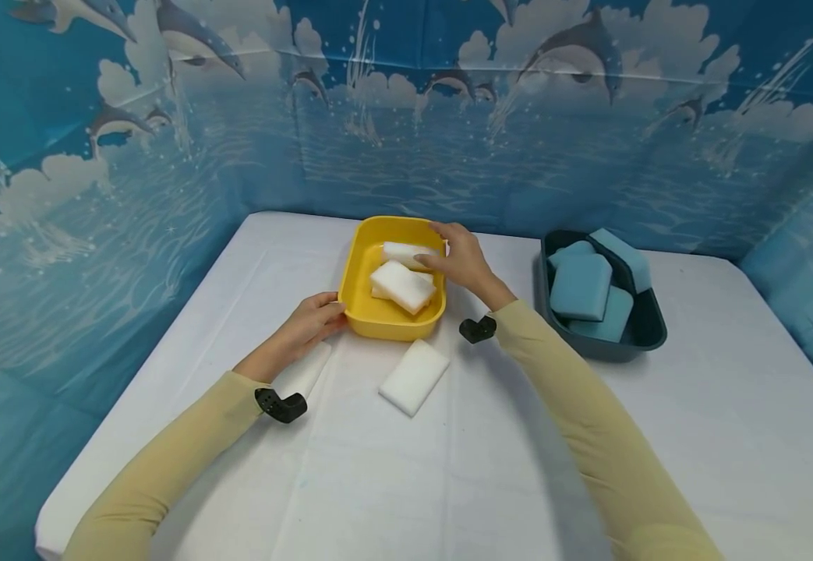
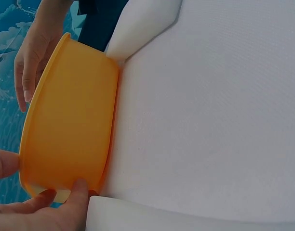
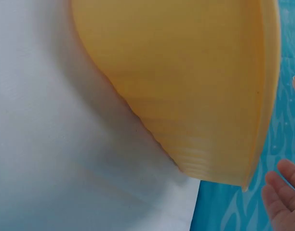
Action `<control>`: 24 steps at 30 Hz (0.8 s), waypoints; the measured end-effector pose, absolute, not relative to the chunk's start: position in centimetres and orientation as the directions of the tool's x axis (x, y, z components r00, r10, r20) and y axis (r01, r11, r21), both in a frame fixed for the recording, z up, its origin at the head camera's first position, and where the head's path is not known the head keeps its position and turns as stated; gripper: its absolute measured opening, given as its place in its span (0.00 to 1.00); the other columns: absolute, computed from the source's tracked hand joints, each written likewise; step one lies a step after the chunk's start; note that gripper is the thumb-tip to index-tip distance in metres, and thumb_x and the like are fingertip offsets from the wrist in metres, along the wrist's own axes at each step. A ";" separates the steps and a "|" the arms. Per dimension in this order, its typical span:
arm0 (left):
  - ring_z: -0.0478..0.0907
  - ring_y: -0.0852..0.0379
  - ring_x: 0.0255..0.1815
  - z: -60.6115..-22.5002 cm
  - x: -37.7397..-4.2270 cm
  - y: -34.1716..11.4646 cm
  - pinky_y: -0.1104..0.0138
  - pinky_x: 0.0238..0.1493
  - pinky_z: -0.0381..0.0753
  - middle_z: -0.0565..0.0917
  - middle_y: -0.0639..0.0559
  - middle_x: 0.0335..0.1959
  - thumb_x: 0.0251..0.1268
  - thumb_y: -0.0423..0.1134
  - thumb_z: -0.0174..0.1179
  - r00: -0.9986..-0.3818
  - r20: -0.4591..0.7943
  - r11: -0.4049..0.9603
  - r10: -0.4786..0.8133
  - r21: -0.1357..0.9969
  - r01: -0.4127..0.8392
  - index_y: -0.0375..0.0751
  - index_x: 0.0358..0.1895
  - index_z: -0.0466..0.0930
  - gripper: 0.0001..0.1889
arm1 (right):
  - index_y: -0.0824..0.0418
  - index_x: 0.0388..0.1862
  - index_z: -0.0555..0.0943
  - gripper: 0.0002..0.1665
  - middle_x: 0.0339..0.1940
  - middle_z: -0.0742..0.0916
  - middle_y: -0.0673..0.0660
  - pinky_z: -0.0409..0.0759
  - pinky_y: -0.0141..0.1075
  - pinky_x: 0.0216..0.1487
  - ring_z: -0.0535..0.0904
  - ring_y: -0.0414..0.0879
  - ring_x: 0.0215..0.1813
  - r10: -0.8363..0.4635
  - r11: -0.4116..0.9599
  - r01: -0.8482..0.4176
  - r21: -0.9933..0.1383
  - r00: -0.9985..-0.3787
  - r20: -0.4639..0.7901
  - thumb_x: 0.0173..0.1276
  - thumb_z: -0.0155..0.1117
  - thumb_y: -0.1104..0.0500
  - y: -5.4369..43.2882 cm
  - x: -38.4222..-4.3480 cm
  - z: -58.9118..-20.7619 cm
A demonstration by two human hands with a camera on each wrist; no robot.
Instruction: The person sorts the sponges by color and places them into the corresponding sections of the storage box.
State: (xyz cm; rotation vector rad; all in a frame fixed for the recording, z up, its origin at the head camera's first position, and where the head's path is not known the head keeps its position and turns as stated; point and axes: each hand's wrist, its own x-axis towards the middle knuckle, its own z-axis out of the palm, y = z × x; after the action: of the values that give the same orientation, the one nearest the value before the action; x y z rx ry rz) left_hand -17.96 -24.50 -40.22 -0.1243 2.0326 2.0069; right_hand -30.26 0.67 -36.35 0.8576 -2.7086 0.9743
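Observation:
A yellow plastic tub (image 1: 390,331) stands at the back middle of the table, with several white sponges (image 1: 403,286) inside. My left hand (image 1: 315,319) holds its near left corner, thumb and fingers on the outer wall (image 2: 70,115) and rim. Over the right rim hovers my right hand (image 1: 458,257), its fingers spread and the thumb above the sponges, nothing in its grasp. In the right wrist view its fingers (image 3: 282,197) show apart from the rim. A white sponge (image 1: 415,377) lies in front of the tub. Another white sponge (image 1: 308,370) is partly hidden under my left wrist.
To the right stands a dark green tub (image 1: 616,352) with several teal sponges (image 1: 580,287), one leaning over its back right rim. A white cloth (image 1: 378,483) covers the table. Blue dolphin-print curtains (image 1: 406,156) hang close behind and at the sides.

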 end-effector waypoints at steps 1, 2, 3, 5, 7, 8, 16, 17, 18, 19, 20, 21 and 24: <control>0.59 0.44 0.73 -40.2 -18.0 -24.5 0.57 0.72 0.62 0.57 0.37 0.73 0.74 0.36 0.40 -0.956 -0.259 0.028 0.136 0.966 -0.257 0.30 0.72 0.47 0.27 | 0.64 0.68 0.66 0.39 0.64 0.75 0.66 0.75 0.49 0.59 0.72 0.58 0.60 -0.474 0.621 -0.564 -0.544 -0.823 0.312 0.61 0.66 0.50 0.8 -30.1 -36.3; 0.59 0.44 0.73 -40.2 -17.9 -24.5 0.57 0.72 0.62 0.57 0.37 0.73 0.74 0.36 0.40 -0.956 -0.258 0.029 0.137 0.966 -0.256 0.30 0.72 0.47 0.27 | 0.65 0.67 0.67 0.39 0.63 0.75 0.66 0.76 0.48 0.58 0.72 0.58 0.59 -0.483 0.615 -0.575 -0.539 -0.816 0.319 0.61 0.66 0.51 1.0 -29.9 -36.3; 0.59 0.44 0.73 -40.2 -17.9 -24.5 0.57 0.72 0.62 0.57 0.36 0.73 0.74 0.35 0.40 -0.957 -0.257 0.029 0.136 0.966 -0.256 0.30 0.72 0.47 0.27 | 0.65 0.67 0.67 0.38 0.62 0.76 0.66 0.76 0.48 0.58 0.72 0.58 0.59 -0.493 0.610 -0.587 -0.533 -0.807 0.324 0.61 0.67 0.51 1.1 -29.8 -36.3; 0.58 0.43 0.73 -40.1 -17.8 -24.4 0.57 0.72 0.62 0.57 0.36 0.73 0.74 0.35 0.40 -0.957 -0.257 0.034 0.134 0.966 -0.255 0.30 0.72 0.47 0.28 | 0.64 0.66 0.69 0.37 0.62 0.76 0.66 0.76 0.49 0.57 0.73 0.58 0.59 -0.512 0.597 -0.608 -0.524 -0.791 0.335 0.60 0.67 0.52 1.5 -29.4 -36.4; 0.58 0.44 0.73 -40.0 -17.8 -24.4 0.57 0.72 0.61 0.57 0.36 0.73 0.75 0.35 0.39 -0.957 -0.260 0.040 0.130 0.966 -0.257 0.31 0.73 0.46 0.28 | 0.64 0.65 0.69 0.37 0.62 0.76 0.64 0.76 0.49 0.58 0.73 0.58 0.60 -0.527 0.587 -0.625 -0.514 -0.778 0.343 0.60 0.68 0.52 1.8 -29.2 -36.5; 0.58 0.44 0.73 -40.0 -17.8 -24.3 0.57 0.72 0.61 0.57 0.37 0.73 0.74 0.36 0.40 -0.957 -0.263 0.043 0.125 0.965 -0.259 0.31 0.73 0.46 0.28 | 0.64 0.65 0.70 0.37 0.62 0.76 0.64 0.76 0.49 0.58 0.73 0.58 0.60 -0.534 0.585 -0.633 -0.506 -0.771 0.347 0.59 0.68 0.53 1.9 -29.0 -36.6; 0.58 0.44 0.73 -40.0 -17.8 -24.3 0.57 0.73 0.61 0.56 0.37 0.73 0.74 0.35 0.40 -0.954 -0.279 0.041 0.113 0.960 -0.276 0.31 0.73 0.46 0.28 | 0.62 0.65 0.71 0.37 0.62 0.77 0.63 0.77 0.48 0.57 0.73 0.57 0.60 -0.534 0.585 -0.641 -0.497 -0.766 0.359 0.58 0.69 0.52 2.6 -28.2 -36.8; 0.58 0.44 0.73 -39.9 -17.8 -24.3 0.57 0.73 0.61 0.56 0.37 0.73 0.74 0.35 0.40 -0.954 -0.277 0.037 0.114 0.961 -0.275 0.31 0.73 0.46 0.28 | 0.62 0.65 0.71 0.36 0.61 0.77 0.63 0.77 0.47 0.57 0.74 0.56 0.60 -0.533 0.583 -0.643 -0.496 -0.764 0.363 0.58 0.69 0.52 2.7 -28.1 -36.8; 0.58 0.44 0.73 -39.9 -17.8 -24.3 0.57 0.73 0.61 0.56 0.37 0.73 0.74 0.35 0.40 -0.954 -0.276 0.036 0.115 0.961 -0.274 0.31 0.73 0.46 0.28 | 0.62 0.65 0.71 0.36 0.61 0.78 0.63 0.77 0.47 0.57 0.74 0.56 0.59 -0.534 0.581 -0.648 -0.493 -0.760 0.370 0.58 0.69 0.52 2.7 -28.0 -36.8; 0.58 0.44 0.74 -39.9 -17.8 -24.3 0.57 0.73 0.60 0.56 0.37 0.73 0.74 0.35 0.40 -0.954 -0.276 0.034 0.115 0.961 -0.274 0.31 0.73 0.46 0.28 | 0.62 0.64 0.71 0.36 0.61 0.78 0.62 0.77 0.47 0.57 0.74 0.55 0.59 -0.535 0.576 -0.652 -0.492 -0.757 0.376 0.58 0.69 0.53 2.8 -27.9 -36.8; 0.58 0.44 0.74 -39.9 -17.8 -24.3 0.57 0.73 0.60 0.56 0.37 0.73 0.75 0.35 0.40 -0.954 -0.275 0.035 0.117 0.961 -0.273 0.31 0.73 0.46 0.28 | 0.62 0.64 0.71 0.36 0.61 0.78 0.63 0.77 0.47 0.57 0.74 0.55 0.58 -0.537 0.572 -0.658 -0.489 -0.751 0.383 0.58 0.70 0.53 2.9 -27.8 -36.8; 0.57 0.44 0.74 -39.9 -17.7 -24.3 0.57 0.73 0.60 0.56 0.37 0.73 0.75 0.35 0.39 -0.954 -0.274 0.037 0.119 0.962 -0.271 0.31 0.73 0.46 0.28 | 0.62 0.64 0.71 0.36 0.61 0.78 0.63 0.78 0.46 0.57 0.74 0.55 0.58 -0.538 0.567 -0.665 -0.487 -0.746 0.391 0.57 0.70 0.53 3.0 -27.7 -36.9; 0.57 0.45 0.74 -39.8 -17.7 -24.2 0.57 0.73 0.60 0.56 0.37 0.73 0.75 0.36 0.40 -0.954 -0.275 0.042 0.118 0.961 -0.272 0.31 0.73 0.46 0.28 | 0.62 0.64 0.72 0.36 0.60 0.78 0.62 0.78 0.46 0.57 0.75 0.54 0.56 -0.542 0.556 -0.675 -0.485 -0.737 0.405 0.58 0.70 0.53 3.2 -27.4 -36.8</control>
State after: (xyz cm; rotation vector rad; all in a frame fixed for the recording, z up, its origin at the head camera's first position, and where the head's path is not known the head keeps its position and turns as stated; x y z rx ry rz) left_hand -17.74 -24.20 -39.83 -0.1571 2.0438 1.9918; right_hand -27.35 3.23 -36.81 1.0241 -2.5817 0.9390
